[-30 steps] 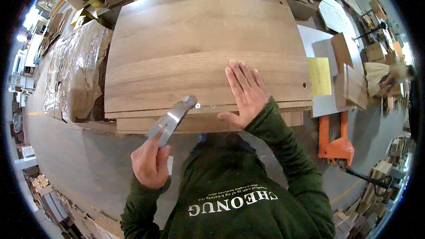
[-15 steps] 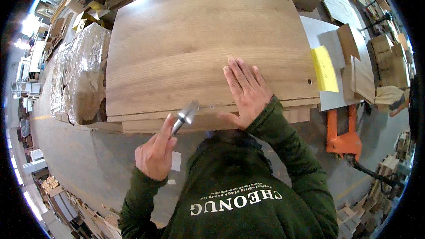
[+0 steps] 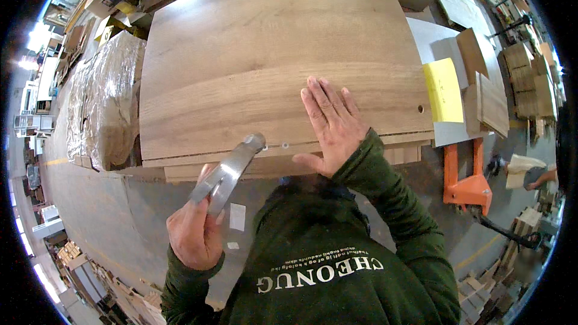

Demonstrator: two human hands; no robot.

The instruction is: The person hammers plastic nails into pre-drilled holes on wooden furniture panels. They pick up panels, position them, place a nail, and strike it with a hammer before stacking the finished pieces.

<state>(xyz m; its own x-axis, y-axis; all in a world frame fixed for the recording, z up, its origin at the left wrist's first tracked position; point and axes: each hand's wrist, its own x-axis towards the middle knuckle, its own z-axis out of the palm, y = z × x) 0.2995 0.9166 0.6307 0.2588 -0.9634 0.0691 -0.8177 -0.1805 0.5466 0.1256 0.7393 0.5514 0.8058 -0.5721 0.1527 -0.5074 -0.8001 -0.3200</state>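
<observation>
A large wood-grain panel lies flat in front of me, on top of other boards. My left hand is closed around a shiny metal claw hammer. The hammer's striking end is over the panel's near edge, beside a small pale round fitting set in that edge strip. I cannot tell whether the hammer touches the panel, and its handle is mostly hidden by my hand. My right hand rests flat on the panel near that edge, fingers spread, holding nothing.
A plastic-wrapped stack stands left of the panel. To the right are a yellow paper sheet, loose board pieces and an orange pallet jack. Another person's arm shows at the far right. White paper lies on the floor.
My left hand has moved down and left, and the hammer has turned so its claw shows near my fingers. The right hand stays on the panel. The person at far right has shifted.
</observation>
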